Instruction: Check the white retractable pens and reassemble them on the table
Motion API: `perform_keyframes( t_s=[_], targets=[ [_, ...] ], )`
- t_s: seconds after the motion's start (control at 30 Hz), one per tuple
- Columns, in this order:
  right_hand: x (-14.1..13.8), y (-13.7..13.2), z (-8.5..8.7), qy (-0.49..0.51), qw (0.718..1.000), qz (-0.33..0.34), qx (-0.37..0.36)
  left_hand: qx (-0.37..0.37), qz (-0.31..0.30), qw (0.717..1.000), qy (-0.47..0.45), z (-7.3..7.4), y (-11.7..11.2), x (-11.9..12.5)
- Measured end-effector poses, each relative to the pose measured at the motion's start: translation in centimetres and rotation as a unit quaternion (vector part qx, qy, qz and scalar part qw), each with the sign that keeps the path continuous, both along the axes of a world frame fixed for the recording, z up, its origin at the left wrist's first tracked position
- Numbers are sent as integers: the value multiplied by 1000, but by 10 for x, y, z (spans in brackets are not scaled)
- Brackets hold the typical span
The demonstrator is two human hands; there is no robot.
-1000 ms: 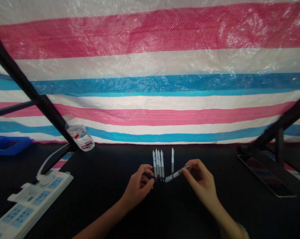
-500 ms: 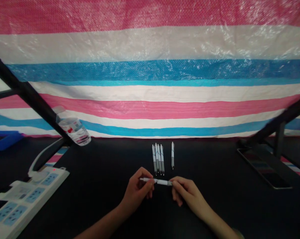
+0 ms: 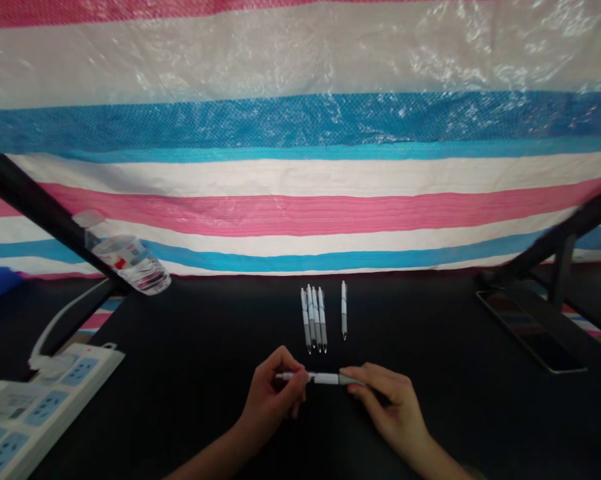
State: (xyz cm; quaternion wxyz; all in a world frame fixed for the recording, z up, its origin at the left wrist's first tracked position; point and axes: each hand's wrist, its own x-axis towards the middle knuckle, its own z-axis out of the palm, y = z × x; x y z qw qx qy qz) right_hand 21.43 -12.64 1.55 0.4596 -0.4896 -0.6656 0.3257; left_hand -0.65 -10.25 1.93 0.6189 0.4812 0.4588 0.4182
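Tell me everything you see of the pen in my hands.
The pen is slim, with a white barrel, a dark marking and a grey grip; it looks like plastic. It is held nearly level across the view, grip to the right, nearer you than the other pens. Your left hand pinches its white end; your right hand holds the grip. Its tip isn't visible.

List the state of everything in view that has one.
Held pen, between both hands
Left hand, pinching its white end
Right hand, on its grey end
Four pens, in a row
Lone pen, lying apart
Bottle, capped
Power strip, plug inserted, red light on
Phone, screen dark
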Motion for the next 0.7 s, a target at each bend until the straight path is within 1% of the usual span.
perform_keyframes(
  t_s=[0.03,0.07,0.1,0.13,0.2,0.23,0.27,0.43,0.57,0.7],
  targets=[
    [-1,-1,-1,7,1000,-7,-8,4,5,1000,0,0,1,-1],
    [-2,-1,-2,21,999,-7,-34,15,7,1000,3,1,2,-1],
    [-2,-1,-2,43,996,3,-77,28,8,1000,5,2,3,-2],
    [-3,0,-3,70,989,22,-130,41,8,999,7,3,3,-3],
    [-3,3,-4,128,962,65,-232,60,2,998,9,5,4,-5],
    [-2,5,-4,149,950,78,-265,66,-4,998,13,5,4,-6],
    [-1,7,-4,165,943,82,-279,71,-9,997,20,5,3,-6],
    [4,12,0,213,935,72,-275,85,-13,995,46,3,1,-7],
    [4,12,3,173,939,66,-288,55,-10,998,27,3,2,-9],
    [3,12,1,180,948,27,-261,35,9,999,12,3,4,-9]
  ],
)
